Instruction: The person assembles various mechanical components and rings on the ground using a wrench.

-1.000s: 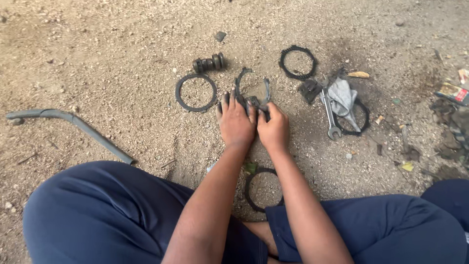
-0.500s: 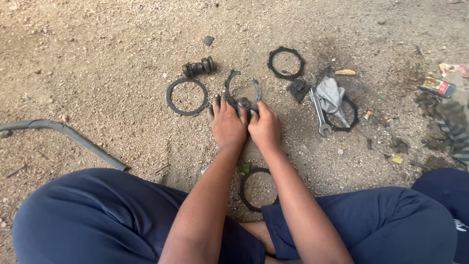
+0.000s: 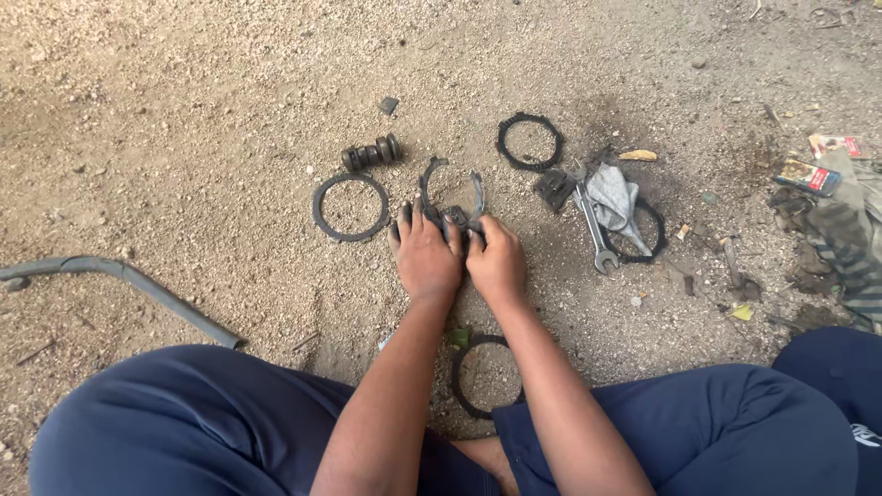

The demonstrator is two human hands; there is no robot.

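Note:
I sit on sandy ground with both arms stretched forward. My left hand (image 3: 424, 257) and my right hand (image 3: 497, 260) rest side by side, their fingers on the near end of a dark broken ring part (image 3: 450, 191) lying on the ground. The fingertips press on a small dark piece between them; what exactly is gripped is hidden. A whole dark ring (image 3: 350, 207) lies just left of my left hand. A small ribbed cylinder (image 3: 371, 152) lies beyond it.
Another toothed ring (image 3: 530, 141) lies farther right. A spanner (image 3: 593, 230), a grey rag (image 3: 615, 195) and a ring under them sit right of my hands. One ring (image 3: 485, 377) lies between my legs. A bent pipe (image 3: 119, 282) lies left. Litter sits at the right edge.
My hands stay on the broken ring part, the fingers shifting a little. The camera view has drifted slightly, so everything sits a bit lower in the picture.

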